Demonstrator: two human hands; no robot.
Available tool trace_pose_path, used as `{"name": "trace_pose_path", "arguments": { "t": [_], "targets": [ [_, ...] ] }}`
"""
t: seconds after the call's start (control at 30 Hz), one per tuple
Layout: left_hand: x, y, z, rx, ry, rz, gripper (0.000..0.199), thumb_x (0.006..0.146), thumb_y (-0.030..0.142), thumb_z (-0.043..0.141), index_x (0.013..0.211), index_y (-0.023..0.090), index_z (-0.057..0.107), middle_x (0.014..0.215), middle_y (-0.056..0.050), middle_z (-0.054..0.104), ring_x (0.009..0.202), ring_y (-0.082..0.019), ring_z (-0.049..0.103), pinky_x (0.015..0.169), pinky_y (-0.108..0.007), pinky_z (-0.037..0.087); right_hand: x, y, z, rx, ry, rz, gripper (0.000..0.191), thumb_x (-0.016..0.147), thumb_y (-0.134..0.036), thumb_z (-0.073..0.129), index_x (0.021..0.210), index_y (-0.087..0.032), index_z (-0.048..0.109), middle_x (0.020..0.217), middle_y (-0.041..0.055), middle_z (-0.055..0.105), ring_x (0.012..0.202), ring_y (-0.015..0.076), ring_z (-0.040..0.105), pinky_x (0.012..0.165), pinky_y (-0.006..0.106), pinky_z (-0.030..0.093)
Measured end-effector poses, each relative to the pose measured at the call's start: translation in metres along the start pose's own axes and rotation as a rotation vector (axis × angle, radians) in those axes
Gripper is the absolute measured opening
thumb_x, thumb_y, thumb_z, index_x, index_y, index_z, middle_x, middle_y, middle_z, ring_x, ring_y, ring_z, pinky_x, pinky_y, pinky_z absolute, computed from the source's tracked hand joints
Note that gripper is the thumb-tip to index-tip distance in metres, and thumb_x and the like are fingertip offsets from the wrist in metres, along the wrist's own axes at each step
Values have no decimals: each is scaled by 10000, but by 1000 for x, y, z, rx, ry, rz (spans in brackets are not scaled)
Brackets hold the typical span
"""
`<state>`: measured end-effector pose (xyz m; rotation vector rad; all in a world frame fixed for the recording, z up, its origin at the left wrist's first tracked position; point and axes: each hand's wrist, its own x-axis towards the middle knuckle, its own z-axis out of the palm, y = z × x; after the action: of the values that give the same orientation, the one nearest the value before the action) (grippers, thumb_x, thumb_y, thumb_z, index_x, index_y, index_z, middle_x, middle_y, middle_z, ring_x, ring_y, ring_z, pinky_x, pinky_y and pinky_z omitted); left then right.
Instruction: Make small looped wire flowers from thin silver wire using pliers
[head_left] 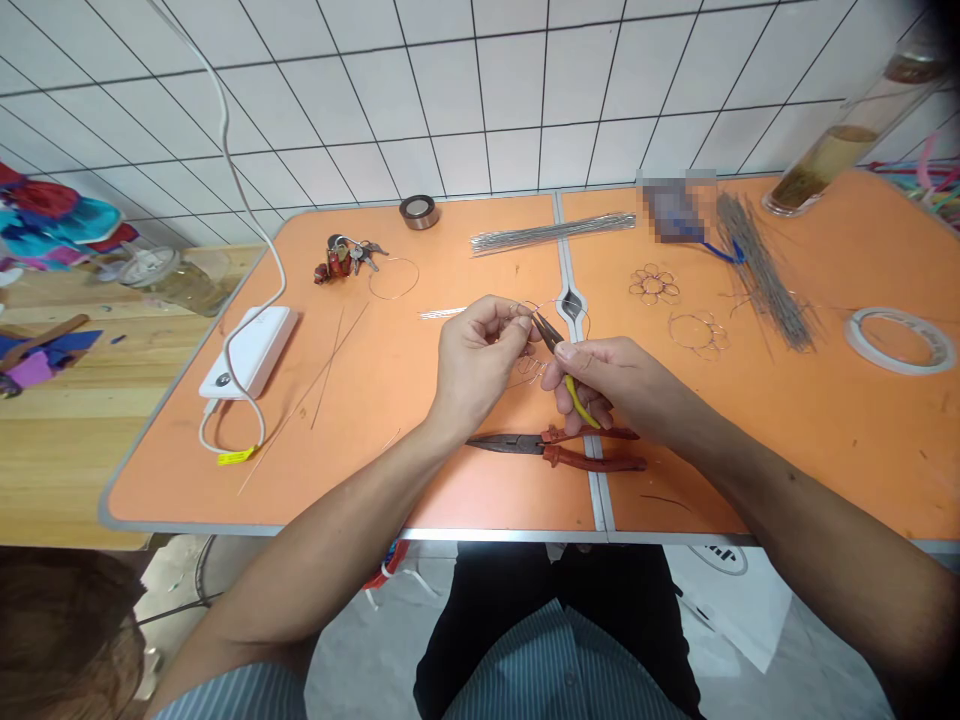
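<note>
My left hand (484,350) pinches a thin wire over the middle of the orange table. In my right hand (600,375) are small pliers with yellow handles (576,400), their dark jaws meeting the wire at my left fingertips. Part of the wire curves in a thin loop beyond my fingers; the rest is hidden by them. Below my hands lie larger needle-nose pliers with red handles (555,448). A coiled piece of wire (531,368) shows on the table between my hands. To the right rest a flower-shaped wire piece (654,285) and a wire ring with loops (699,333).
Straight silver wires (551,234) and a darker wire bundle (769,275) lie toward the back. Black tape (418,211), keys (356,256), a wire circle (394,279) and a white power bank (251,352) with cable are leftward. A white ring spool (900,340) and bottle (832,155) stand right.
</note>
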<state>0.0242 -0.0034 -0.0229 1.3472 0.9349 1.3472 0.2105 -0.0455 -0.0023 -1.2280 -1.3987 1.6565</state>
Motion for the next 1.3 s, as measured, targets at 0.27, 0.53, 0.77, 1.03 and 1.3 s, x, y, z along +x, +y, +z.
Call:
{"name": "trace_pose_path", "arguments": {
  "t": [0.27, 0.53, 0.77, 1.03, 1.3],
  "targets": [
    [0, 1, 0, 23, 0, -3, 113, 926, 255, 809, 846, 203, 749, 781, -16, 769, 688, -127, 691, 682, -257, 567, 2, 3, -2, -14, 4, 1, 539, 1009, -705, 678, 874, -187, 743, 673, 44, 704, 458, 118, 589, 379, 232, 364],
    [-2, 0, 0, 24, -11, 4, 115, 939, 251, 798, 851, 203, 742, 778, -16, 771, 689, -127, 694, 682, -258, 566, -1, -2, -1, -31, 1, -9, 532, 1021, -686, 656, 878, -180, 734, 547, 7, 654, 367, 80, 421, 369, 228, 281],
    [-2, 1, 0, 6, -11, -11, 121, 934, 247, 804, 846, 203, 733, 767, -10, 760, 685, -126, 689, 679, -259, 566, 0, -2, 0, -37, 14, -29, 544, 1010, -702, 667, 857, -185, 735, 581, 20, 667, 411, 97, 494, 392, 235, 320],
    [0, -1, -1, -14, -5, -14, 105, 933, 252, 802, 851, 205, 756, 768, -13, 761, 680, -122, 686, 677, -254, 568, 2, 1, -3, 1, -12, -13, 531, 1002, -702, 687, 879, -188, 746, 683, 37, 698, 501, 136, 646, 392, 240, 364],
    [-2, -1, 0, -31, 2, -1, 124, 935, 273, 813, 853, 205, 749, 773, -13, 756, 691, -131, 689, 688, -269, 573, 0, -5, 0, 15, -12, -12, 521, 985, -686, 704, 854, -182, 725, 576, -10, 649, 367, 72, 410, 361, 247, 249]
  ]
}}
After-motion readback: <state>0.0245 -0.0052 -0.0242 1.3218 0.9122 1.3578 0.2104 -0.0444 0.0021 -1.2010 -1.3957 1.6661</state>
